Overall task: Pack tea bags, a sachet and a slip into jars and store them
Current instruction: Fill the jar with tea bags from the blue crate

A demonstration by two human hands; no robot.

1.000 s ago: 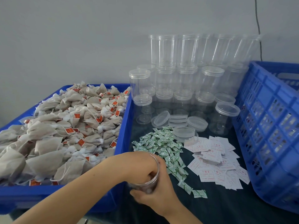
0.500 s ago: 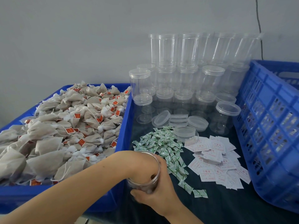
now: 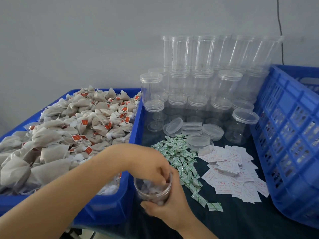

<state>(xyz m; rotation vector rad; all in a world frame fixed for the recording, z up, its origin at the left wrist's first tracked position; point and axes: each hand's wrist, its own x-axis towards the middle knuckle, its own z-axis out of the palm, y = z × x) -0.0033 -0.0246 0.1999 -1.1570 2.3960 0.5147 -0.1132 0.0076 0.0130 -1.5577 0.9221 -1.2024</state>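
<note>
Plain grey wall [image 3: 86,40] (black cable [image 3: 280,28] hanging right); dark tabletop [image 3: 241,219].

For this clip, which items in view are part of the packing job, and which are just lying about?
Part of the job:
- clear plastic jar, gripped by right hand, left hand at its mouth
- beige tea bags
- green-white sachets
- white printed slips
- loose clear lids
- empty blue crate

Lying about:
- black cable on the wall

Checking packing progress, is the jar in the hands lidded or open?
Open: the left hand reaches into the jar, no lid on.
</note>
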